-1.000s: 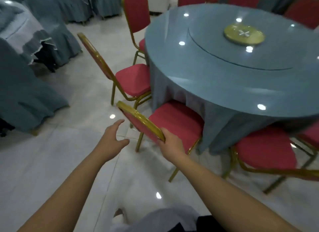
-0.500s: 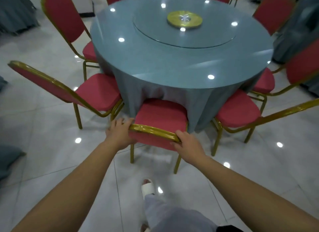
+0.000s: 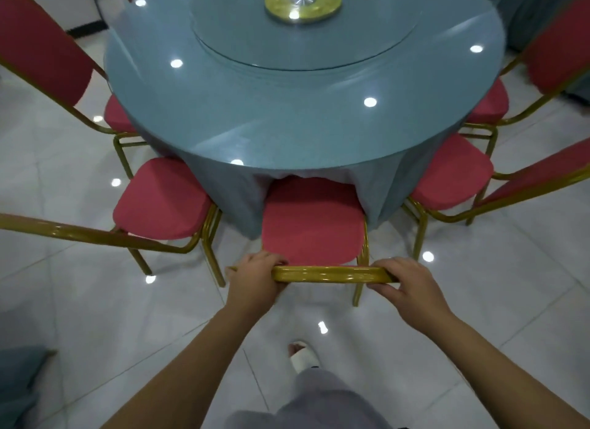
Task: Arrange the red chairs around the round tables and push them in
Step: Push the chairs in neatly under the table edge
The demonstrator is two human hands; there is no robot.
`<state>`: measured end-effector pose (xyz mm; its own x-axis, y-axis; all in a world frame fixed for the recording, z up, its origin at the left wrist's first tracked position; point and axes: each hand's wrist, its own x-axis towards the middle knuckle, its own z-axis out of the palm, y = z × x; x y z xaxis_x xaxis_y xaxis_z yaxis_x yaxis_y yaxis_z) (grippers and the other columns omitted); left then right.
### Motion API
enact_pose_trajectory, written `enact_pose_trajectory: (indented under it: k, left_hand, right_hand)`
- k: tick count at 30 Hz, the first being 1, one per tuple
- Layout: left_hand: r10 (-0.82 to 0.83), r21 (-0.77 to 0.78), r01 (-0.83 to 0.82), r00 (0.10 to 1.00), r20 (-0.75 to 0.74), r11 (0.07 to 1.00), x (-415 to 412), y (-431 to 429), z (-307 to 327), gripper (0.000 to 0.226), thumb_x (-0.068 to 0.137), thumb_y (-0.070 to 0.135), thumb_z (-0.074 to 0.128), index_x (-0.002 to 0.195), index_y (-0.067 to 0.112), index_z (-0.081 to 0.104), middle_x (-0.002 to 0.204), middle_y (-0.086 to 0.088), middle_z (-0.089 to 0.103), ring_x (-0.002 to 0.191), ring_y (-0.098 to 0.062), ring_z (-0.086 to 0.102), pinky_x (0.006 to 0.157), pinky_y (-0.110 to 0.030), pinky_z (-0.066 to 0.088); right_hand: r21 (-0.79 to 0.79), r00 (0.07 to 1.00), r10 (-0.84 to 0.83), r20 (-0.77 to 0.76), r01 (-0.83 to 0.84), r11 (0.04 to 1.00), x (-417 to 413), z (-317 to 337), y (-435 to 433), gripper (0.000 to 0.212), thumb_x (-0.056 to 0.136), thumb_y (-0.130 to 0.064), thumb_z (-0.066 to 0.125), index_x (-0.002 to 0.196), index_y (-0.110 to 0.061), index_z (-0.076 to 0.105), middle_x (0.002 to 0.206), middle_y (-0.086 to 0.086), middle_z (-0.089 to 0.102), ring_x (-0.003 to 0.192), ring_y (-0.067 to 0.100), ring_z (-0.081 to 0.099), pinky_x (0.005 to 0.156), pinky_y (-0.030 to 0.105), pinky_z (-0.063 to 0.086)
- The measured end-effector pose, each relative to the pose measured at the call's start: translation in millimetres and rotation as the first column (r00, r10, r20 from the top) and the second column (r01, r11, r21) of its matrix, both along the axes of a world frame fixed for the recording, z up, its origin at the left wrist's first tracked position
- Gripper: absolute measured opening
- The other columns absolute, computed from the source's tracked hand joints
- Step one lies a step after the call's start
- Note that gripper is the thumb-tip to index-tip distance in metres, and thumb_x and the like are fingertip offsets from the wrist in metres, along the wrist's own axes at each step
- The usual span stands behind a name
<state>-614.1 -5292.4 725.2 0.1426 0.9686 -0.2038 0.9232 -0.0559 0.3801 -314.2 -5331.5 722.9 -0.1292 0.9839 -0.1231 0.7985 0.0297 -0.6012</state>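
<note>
A red chair [image 3: 311, 224] with a gold frame stands straight in front of me, its seat front tucked under the grey-blue cloth of the round table [image 3: 287, 109]. My left hand [image 3: 255, 280] grips the left end of the chair's gold top rail. My right hand [image 3: 405, 285] grips the right end of the same rail. Two red chairs flank it: one on the left [image 3: 161, 200] and one on the right [image 3: 447, 176], both with seats partly under the table.
More red chairs stand at the far left [image 3: 44, 48] and far right [image 3: 562, 51]. A glass turntable with a gold hub [image 3: 303, 2] sits on the table. White glossy tile floor lies around; my sandalled foot [image 3: 303, 358] is below the chair. Grey cloth [image 3: 16, 384] lies at bottom left.
My left hand came onto the chair's top rail, joining the right. The chair swung square to the table and slid in until its seat front went under the cloth.
</note>
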Motion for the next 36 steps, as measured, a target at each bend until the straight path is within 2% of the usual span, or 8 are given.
enact_pose_trajectory:
  k: [3, 10, 13, 16, 21, 26, 32, 36]
  left_hand:
    - [-0.035, -0.064, 0.037, 0.999, 0.036, 0.997, 6.4, 31.0, 1.5, 0.023, 0.086, 0.041, 0.068, 0.109, 0.036, 0.066, 0.108, 0.013, 0.063, 0.108, -0.016, 0.053, 0.093, -0.049, 0.046]
    - [-0.112, -0.201, 0.15, 0.976, 0.185, 0.968, -11.0, 64.5, 3.5, 0.036, 0.083, 0.027, 0.068, 0.118, 0.035, 0.064, 0.113, 0.009, 0.062, 0.108, -0.016, 0.057, 0.093, -0.049, 0.048]
    - [-0.143, -0.259, 0.244, 0.924, 0.354, 0.935, -56.0, 62.1, 9.2, 0.066, 0.081, 0.026, 0.075, 0.14, 0.032, 0.048, 0.137, 0.007, 0.046, 0.126, -0.015, 0.045, 0.104, -0.032, 0.042]
    - [-0.182, -0.216, 0.287, 0.895, 0.407, 0.933, -130.0, 59.7, 19.9, 0.073, 0.083, 0.029, 0.075, 0.147, 0.031, 0.04, 0.145, 0.009, 0.038, 0.133, -0.009, 0.037, 0.107, -0.021, 0.029]
    - [-0.095, -0.084, 0.133, 0.932, 0.351, 0.988, -292.1, 63.3, 49.6, 0.071, 0.083, 0.027, 0.076, 0.146, 0.026, 0.043, 0.146, 0.005, 0.04, 0.134, -0.015, 0.039, 0.114, -0.033, 0.032]
    - [0.073, 0.031, -0.086, 0.953, 0.295, 0.996, -443.9, 59.7, 71.5, 0.072, 0.079, 0.03, 0.08, 0.143, 0.027, 0.047, 0.144, 0.001, 0.043, 0.135, -0.018, 0.038, 0.114, -0.034, 0.031]
    - [0.304, 0.021, -0.312, 0.938, 0.167, 0.95, -570.9, 79.9, 75.5, 0.085, 0.076, 0.041, 0.081, 0.147, 0.039, 0.035, 0.158, -0.002, 0.027, 0.145, -0.025, 0.022, 0.116, -0.05, 0.029]
    - [0.309, -0.018, -0.308, 0.951, 0.03, 0.951, -629.1, 116.8, 56.2, 0.092, 0.074, 0.046, 0.082, 0.149, 0.043, 0.027, 0.16, -0.002, 0.022, 0.147, -0.027, 0.017, 0.115, -0.052, 0.027]
  right_hand:
    - [0.002, 0.997, -0.074, 0.025, 0.074, 0.997, 3.2, 5.0, 24.3, 0.018, 0.084, -0.034, 0.076, 0.099, -0.03, 0.068, 0.088, -0.014, 0.063, 0.085, 0.012, 0.055, 0.081, 0.041, 0.045]
    - [-0.13, 0.951, -0.206, 0.232, 0.24, 0.962, -23.3, 27.1, 46.4, 0.038, 0.088, -0.037, 0.069, 0.124, -0.041, 0.06, 0.123, -0.01, 0.059, 0.121, 0.021, 0.049, 0.101, 0.048, 0.036]
    - [-0.121, 0.94, -0.23, 0.251, 0.266, 0.956, -75.2, 45.3, 39.8, 0.066, 0.082, -0.052, 0.069, 0.142, -0.043, 0.043, 0.148, -0.005, 0.042, 0.14, 0.022, 0.03, 0.113, 0.048, 0.022]
    - [-0.034, 0.966, -0.161, 0.204, 0.171, 0.985, -168.1, 62.5, 41.8, 0.069, 0.079, -0.064, 0.064, 0.142, -0.045, 0.042, 0.152, -0.01, 0.037, 0.146, 0.018, 0.022, 0.117, 0.045, 0.012]
    - [0.026, 0.997, -0.075, -0.01, 0.076, 0.997, -347.8, 78.8, 65.5, 0.062, 0.083, -0.047, 0.072, 0.139, -0.03, 0.052, 0.145, -0.006, 0.047, 0.14, 0.016, 0.035, 0.115, 0.044, 0.027]
    - [-0.023, 0.991, 0.109, -0.083, -0.111, 0.994, -487.5, 75.0, 88.7, 0.068, 0.085, -0.049, 0.07, 0.145, -0.035, 0.042, 0.148, -0.013, 0.041, 0.139, 0.009, 0.032, 0.117, 0.036, 0.024]
    - [-0.122, 0.968, 0.243, -0.056, -0.248, 0.961, -591.2, 59.9, 129.9, 0.08, 0.082, -0.054, 0.07, 0.15, -0.036, 0.032, 0.154, -0.01, 0.036, 0.142, 0.014, 0.031, 0.117, 0.044, 0.027]
    - [-0.217, 0.95, 0.302, 0.073, -0.281, 0.935, -643.8, 30.6, 172.1, 0.088, 0.077, -0.058, 0.07, 0.152, -0.037, 0.028, 0.155, -0.008, 0.033, 0.142, 0.018, 0.031, 0.115, 0.044, 0.025]
